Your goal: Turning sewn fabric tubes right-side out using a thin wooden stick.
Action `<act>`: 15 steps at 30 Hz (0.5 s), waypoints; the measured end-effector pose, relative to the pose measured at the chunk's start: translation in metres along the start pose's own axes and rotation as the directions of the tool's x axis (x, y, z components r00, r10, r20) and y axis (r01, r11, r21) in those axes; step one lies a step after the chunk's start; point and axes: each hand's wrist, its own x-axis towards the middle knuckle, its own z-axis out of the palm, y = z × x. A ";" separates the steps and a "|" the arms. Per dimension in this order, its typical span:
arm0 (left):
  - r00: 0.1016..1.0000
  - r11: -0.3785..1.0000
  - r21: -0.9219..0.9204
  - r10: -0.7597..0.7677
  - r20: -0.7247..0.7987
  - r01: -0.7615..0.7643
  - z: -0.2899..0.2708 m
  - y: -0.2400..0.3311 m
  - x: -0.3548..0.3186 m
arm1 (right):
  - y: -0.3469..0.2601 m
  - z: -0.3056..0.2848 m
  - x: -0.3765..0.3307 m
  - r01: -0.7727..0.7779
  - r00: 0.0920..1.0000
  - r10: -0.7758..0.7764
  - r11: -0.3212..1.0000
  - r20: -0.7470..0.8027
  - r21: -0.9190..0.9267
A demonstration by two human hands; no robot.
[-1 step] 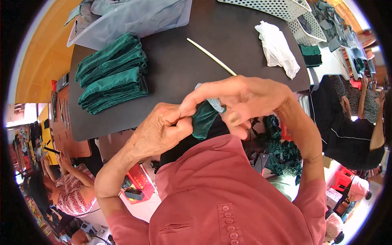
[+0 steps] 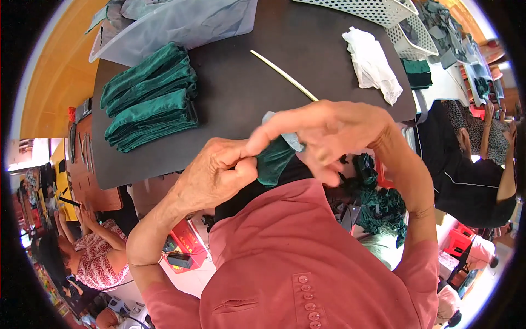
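My left hand (image 2: 224, 169) is closed in a pinch on the edge of a small dark green velvet piece (image 2: 275, 163) with a pale grey-blue edge or lining. The piece hangs in front of my body, just off the near table edge. My right hand (image 2: 323, 137) arches over it from the right, forefinger stretched to the left fingertips and the other fingers apart, partly blurred. The right hand covers part of the velvet piece. Folded green velvet pieces (image 2: 150, 118) lie in two stacks at the table's left. A thin pale stick (image 2: 284, 75) lies beyond my hands.
A translucent bin (image 2: 181, 33) of grey cloth stands at the back left of the dark table (image 2: 230, 93). White perforated baskets (image 2: 378, 11) and crumpled white cloth (image 2: 372, 66) are at the right. Green velvet scraps (image 2: 381, 205) hang low right. Other people sit at both sides.
My right hand has shifted slightly, its fingers moving over the green piece, and a bit more of the grey-blue edge shows. The left hand keeps its pinch.
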 end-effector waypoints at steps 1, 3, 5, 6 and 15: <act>1.000 1.000 -0.005 0.001 0.004 -0.001 0.002 0.001 0.001 | 0.006 -0.006 -0.003 -0.003 1.000 0.003 1.000 -0.004 0.003; 0.999 0.998 0.052 0.018 0.028 -0.019 0.007 0.003 0.006 | 0.022 -0.019 -0.008 0.063 0.990 -0.084 0.981 0.113 0.182; 0.999 0.999 -0.018 0.028 -0.034 -0.029 0.011 -0.003 0.012 | 0.025 -0.024 -0.010 0.060 0.997 -0.067 0.987 0.046 0.151; 0.996 0.995 -0.087 0.035 -0.088 -0.043 0.012 -0.006 0.014 | 0.024 -0.023 -0.010 0.059 0.998 -0.055 0.990 -0.030 0.125; 0.886 0.874 0.458 0.333 -0.324 -0.161 0.016 -0.007 0.003 | 0.027 -0.005 0.003 0.374 0.917 -0.341 0.915 -0.208 0.153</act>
